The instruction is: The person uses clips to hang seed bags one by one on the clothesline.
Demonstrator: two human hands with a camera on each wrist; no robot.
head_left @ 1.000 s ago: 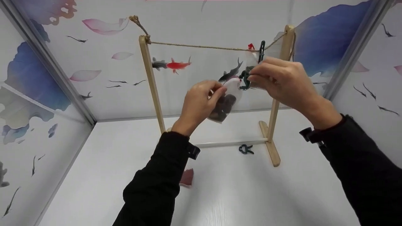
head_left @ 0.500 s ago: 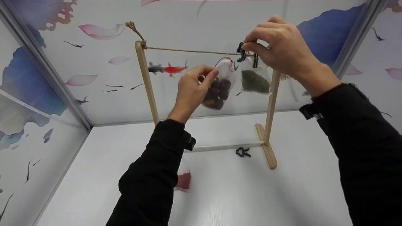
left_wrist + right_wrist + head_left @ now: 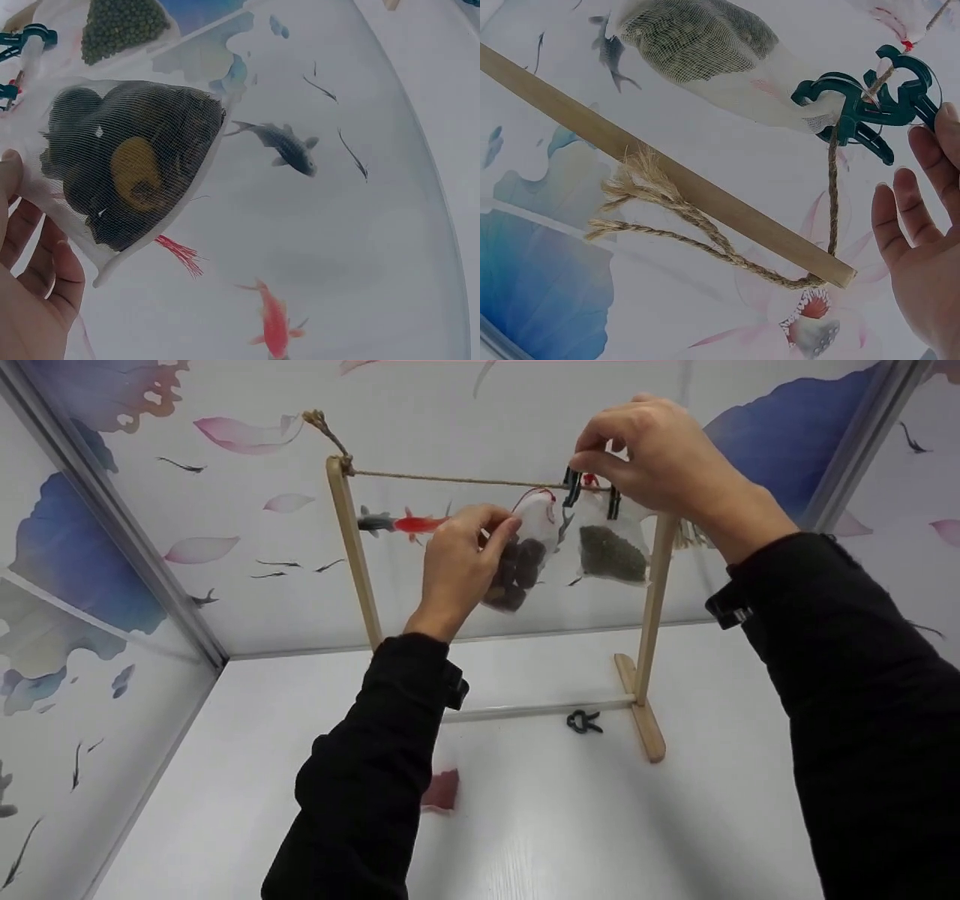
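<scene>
My left hand pinches a white mesh drawstring bag of dark, roundish pieces just below the rope. Its red cord loops at the top. In the left wrist view one yellowish piece shows through the mesh of this bag. Between thumb and fingers my right hand pinches a dark green spring clamp right at the rope. Beside it, a second clamp holds a mesh bag of green beans on the rope. The right wrist view shows the pinched clamp overlapping the rope.
Two wooden posts carry the rope, with a pale crossbar low between them. Another clamp lies on the white table near the right foot. A reddish bag lies partly behind my left sleeve. Painted panels surround the table.
My right hand has raised its clamp from beside the dark-filled bag up to the rope. My left hand has lifted that bag slightly, up and to the left.
</scene>
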